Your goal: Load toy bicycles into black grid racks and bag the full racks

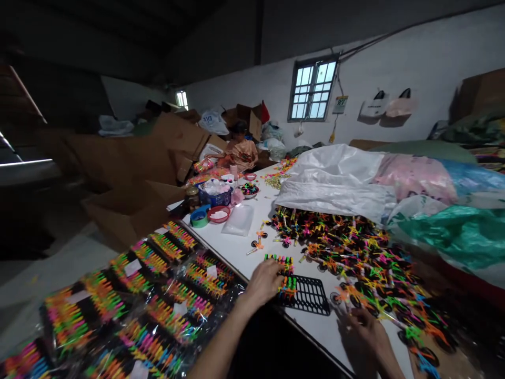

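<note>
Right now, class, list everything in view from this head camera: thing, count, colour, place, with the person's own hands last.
seated person: one, orange top, far table end
cardboard boxes: several, brown, beyond the table's far end
white sack: one, white, table's right side
blue basket: one, blue, far on table
white table: one, white, centre
neon toy pieces: many, neon and black, heaped on table
wrapped toy packs: several, multicoloured, left of table
black plastic rack: one, black, on table
left hand: one, beside rack
right hand: one, at pile's near edge
</note>
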`<state>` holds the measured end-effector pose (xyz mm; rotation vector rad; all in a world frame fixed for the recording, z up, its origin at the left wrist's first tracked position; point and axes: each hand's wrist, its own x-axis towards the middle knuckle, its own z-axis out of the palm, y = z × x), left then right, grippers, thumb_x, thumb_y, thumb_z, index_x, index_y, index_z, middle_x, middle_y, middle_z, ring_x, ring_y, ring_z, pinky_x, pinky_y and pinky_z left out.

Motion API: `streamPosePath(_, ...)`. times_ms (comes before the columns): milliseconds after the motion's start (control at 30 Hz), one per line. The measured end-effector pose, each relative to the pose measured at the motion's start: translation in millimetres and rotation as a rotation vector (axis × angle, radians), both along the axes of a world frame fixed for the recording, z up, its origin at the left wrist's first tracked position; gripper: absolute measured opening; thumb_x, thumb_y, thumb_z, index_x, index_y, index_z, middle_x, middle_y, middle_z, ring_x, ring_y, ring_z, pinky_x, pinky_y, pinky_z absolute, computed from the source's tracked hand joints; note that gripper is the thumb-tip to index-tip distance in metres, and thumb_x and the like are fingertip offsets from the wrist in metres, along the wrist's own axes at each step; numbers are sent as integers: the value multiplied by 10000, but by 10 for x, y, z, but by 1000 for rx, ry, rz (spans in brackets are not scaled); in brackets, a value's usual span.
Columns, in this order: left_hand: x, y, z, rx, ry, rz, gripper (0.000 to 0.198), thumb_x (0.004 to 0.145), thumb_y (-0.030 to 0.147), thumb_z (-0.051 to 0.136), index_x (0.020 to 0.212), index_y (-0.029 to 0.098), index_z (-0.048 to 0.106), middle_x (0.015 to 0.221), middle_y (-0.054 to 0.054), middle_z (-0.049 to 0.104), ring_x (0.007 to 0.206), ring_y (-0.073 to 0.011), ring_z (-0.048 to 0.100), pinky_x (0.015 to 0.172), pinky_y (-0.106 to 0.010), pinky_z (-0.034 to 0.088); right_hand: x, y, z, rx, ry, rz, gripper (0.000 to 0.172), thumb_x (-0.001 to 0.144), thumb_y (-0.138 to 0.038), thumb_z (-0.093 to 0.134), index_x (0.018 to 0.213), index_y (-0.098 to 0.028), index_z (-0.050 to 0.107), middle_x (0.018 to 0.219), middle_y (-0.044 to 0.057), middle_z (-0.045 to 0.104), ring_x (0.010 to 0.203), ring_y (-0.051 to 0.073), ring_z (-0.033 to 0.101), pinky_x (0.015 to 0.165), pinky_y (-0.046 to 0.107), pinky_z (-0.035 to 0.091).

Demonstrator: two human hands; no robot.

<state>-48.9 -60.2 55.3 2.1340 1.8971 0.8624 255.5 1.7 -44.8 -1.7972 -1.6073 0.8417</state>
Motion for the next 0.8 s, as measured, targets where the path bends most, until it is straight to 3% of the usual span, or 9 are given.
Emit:
streamPosePath(100, 98, 131, 1, 68, -1, -11, 194, 790, 195, 536, 945, 216, 651, 891, -16, 646, 858, -145, 591, 790, -256, 463, -132, 85, 178, 16, 181, -36, 338, 574, -499, 561, 655, -172, 593, 556, 34, 597, 523, 196, 546, 495, 293, 414)
streamPosePath(200, -67, 367, 6, 54, -45, 68, 198, 798, 180, 503, 936, 159, 644, 922, -66, 644, 873, -180, 592, 820, -309, 462, -412, 37, 441, 24, 205, 43, 337, 612, -475, 592, 686, -147, 621, 525, 14, 552, 518, 170, 515, 493, 273, 399)
streamPosePath(267, -164, 529, -51, 20, -71, 105, 234, 814, 200, 476, 985, 137, 623, 962, -91, 632, 853, -198, 590, 817, -352, 459, -652, 58, 493, 18, 265, 110, 297, 631, -429, 609, 714, -144, 617, 589, 21, 581, 569, 163, 530, 530, 261, 414)
streamPosePath(367, -150, 674, -202, -34, -72, 42, 251, 841, 275, 460, 996, 151, 614, 981, -80, 626, 874, -203, 582, 827, -357, 452, -953, 189, 289, -13, 407, 187, 241, 666, -372, 593, 754, -149, 605, 681, 29, 620, 623, 152, 556, 592, 258, 445)
streamPosePath(467, -9, 662, -323, 1, -16, -75, 238, 861, 285, 442, 972, 168, 617, 939, -59, 627, 907, -192, 569, 845, -332, 443, -1090, 287, -18, -63, 349, 206, 162, 680, -285, 588, 774, -155, 611, 694, 21, 630, 647, 145, 567, 630, 252, 445)
streamPosePath(533, 90, 641, -355, 39, 13, -88, 231, 870, 265, 429, 974, 169, 612, 940, -58, 624, 920, -188, 559, 858, -329, 435, -1117, 326, -131, -68, 301, 228, 146, 713, -248, 564, 816, -158, 615, 702, 17, 631, 652, 142, 568, 630, 242, 435)
streamPosePath(667, 242, 709, -340, 17, 48, -132, 216, 872, 241, 432, 984, 173, 603, 961, -55, 613, 940, -187, 547, 861, -327, 432, -1178, 442, -112, 24, 211, 339, 175, 760, -179, 512, 909, -161, 603, 829, 33, 638, 751, 143, 570, 694, 235, 417)
streamPosePath(800, 320, 821, -345, -100, 132, -201, 223, 871, 208, 412, 986, 173, 599, 940, -56, 593, 895, -185, 550, 826, -328, 444, -1279, 542, -57, 109, -17, 494, 227, 730, -56, 446, 888, -152, 578, 878, 54, 593, 798, 151, 533, 721, 240, 393)
